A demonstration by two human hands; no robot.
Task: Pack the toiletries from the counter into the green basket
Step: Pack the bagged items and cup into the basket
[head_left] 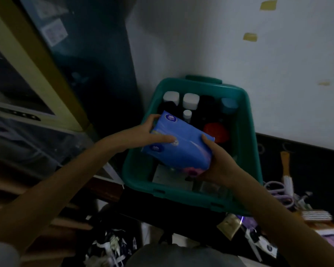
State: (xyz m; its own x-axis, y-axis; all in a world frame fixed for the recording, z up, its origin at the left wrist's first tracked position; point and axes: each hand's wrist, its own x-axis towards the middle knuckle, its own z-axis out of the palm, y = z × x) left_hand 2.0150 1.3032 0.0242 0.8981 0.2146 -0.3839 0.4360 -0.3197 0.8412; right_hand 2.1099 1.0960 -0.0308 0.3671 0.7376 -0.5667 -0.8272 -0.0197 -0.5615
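Both hands hold a blue soft pack (181, 145) tilted over the green basket (248, 120), which stands on the dark desk (297, 151) close to the wall at its far edge. The left hand (147, 132) grips the pack's far-left end, fingers wrapped round it. The right hand (218, 162) grips the near-right end, thumb on top. White-capped bottles (190, 100), a blue-capped bottle (228, 105) and a red lid (216, 132) fill the basket's far half. A flat pale item (168, 176) lies in the near half. The pack probably fits best laid flat there. Level it, lower it clear of the red lid, and release only once it rests, since soft packaging sags and could tip the bottles.
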